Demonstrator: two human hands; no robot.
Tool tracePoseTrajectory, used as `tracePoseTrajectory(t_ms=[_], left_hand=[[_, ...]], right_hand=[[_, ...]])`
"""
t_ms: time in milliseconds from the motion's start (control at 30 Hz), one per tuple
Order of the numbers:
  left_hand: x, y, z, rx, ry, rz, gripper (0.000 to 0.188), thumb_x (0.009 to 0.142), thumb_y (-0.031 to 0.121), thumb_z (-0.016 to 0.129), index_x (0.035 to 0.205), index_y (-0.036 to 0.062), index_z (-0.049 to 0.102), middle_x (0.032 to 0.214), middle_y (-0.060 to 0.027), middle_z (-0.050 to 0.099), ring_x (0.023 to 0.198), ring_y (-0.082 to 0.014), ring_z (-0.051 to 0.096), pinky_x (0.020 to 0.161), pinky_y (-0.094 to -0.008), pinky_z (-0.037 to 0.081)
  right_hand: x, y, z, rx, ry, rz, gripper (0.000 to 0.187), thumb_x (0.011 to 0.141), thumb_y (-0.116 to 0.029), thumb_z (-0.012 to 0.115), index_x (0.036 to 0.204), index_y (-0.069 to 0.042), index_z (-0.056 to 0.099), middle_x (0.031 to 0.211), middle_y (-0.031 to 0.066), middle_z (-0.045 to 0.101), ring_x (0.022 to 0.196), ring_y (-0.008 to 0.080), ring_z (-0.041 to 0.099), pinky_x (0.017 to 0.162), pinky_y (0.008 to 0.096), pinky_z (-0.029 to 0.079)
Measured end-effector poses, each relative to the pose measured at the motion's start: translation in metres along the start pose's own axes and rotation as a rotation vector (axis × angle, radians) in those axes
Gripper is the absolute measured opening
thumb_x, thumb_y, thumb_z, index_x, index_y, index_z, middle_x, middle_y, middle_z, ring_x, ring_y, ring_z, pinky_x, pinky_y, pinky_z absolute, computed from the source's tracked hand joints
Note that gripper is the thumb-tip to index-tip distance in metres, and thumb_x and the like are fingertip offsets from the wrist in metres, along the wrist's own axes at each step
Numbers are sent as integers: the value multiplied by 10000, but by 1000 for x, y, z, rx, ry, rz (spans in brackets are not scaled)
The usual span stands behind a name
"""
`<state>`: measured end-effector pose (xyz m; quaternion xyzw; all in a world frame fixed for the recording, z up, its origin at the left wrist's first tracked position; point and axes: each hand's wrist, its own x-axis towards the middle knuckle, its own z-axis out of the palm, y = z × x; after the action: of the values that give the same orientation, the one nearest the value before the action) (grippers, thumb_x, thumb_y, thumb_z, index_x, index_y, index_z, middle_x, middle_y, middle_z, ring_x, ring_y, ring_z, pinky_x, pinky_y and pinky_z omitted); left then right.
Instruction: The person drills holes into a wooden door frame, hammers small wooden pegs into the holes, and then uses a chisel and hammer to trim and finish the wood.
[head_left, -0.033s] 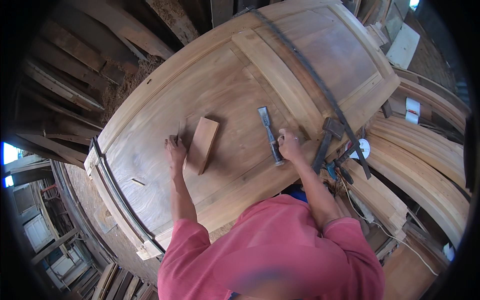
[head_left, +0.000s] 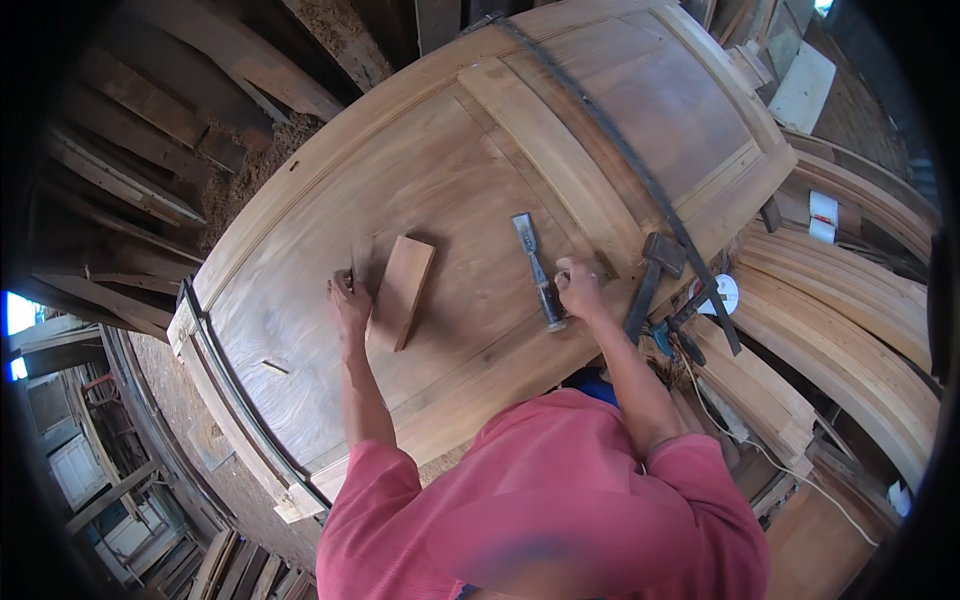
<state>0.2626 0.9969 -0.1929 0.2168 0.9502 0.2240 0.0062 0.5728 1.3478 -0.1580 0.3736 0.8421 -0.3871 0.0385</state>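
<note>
Head view: wide fisheye, left unit of a side-by-side pair worn on the person's head. Facing: steeply down. Range: close over the pink shirt (head_left: 565, 440) at six o'clock; the panelled wooden door (head_left: 455, 200) lies farther off, across the centre. Field: wide, both hands included, dark boards (head_left: 140, 95) at ten o'clock, curved timbers (head_left: 830, 345) at three. Orientation: upright, unmirrored. Edges: bowed toward a black rim.

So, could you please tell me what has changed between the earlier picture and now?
Nothing has visibly moved, been grasped or let go; only the view shifts very slightly. The left hand stays beside the wooden block, the right hand beside the chisel, and the mallet lies as before.
</note>
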Motion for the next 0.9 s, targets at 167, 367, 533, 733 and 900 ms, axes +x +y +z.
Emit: tracePoseTrajectory(t_ms=[167, 367, 533, 733, 900], left_hand=[[3, 72, -20, -592, -8, -261, 310, 985, 127, 584, 1277, 25, 570, 787, -44, 597, 666, -162, 588, 624, -319, 491], [15, 146, 9, -1322, -388, -373, 272, 1011, 171, 550, 1236, 22, 578, 850, -25, 593, 687, -125, 574, 649, -276, 509], [20, 160, 48, -1380, -431, -172, 382, 996, 268, 663, 1293, 47, 568, 940, -9, 593, 738, -95, 550, 720, -240, 483], [11, 256, 43, -1059, -623, -108, 296, 1016, 297, 666, 1162, 40, 651, 779, 27, 564, 693, -63, 489, 655, -233, 438], [-10, 339, 78, -981, -663, 38, 297, 1026, 297, 657, 1119, 16, 668, 748, 14, 596, 631, -70, 494, 610, -221, 434]], right_hand=[[-9, 10, -34, 972, 2, 390, 363, 965, -133, 650, 1285, 23, 584, 1071, 144, 730, 936, 217, 705, 821, 385, 556], [-39, 69, -83, 1205, 231, 317, 327, 972, -132, 658, 1267, 0, 612, 1061, 93, 742, 833, 140, 684, 684, 263, 505], [-104, 90, -105, 1131, 67, 323, 234, 961, -161, 700, 1139, -13, 667, 924, 60, 728, 696, 123, 652, 605, 251, 524], [-266, 199, -131, 737, 108, 601, 233, 894, -206, 726, 949, 20, 730, 776, 104, 715, 709, 160, 699, 628, 308, 553], [-341, 351, -113, 516, 465, 781, 278, 865, -261, 697, 796, 2, 758, 739, 174, 719, 606, 220, 695, 597, 402, 542]])
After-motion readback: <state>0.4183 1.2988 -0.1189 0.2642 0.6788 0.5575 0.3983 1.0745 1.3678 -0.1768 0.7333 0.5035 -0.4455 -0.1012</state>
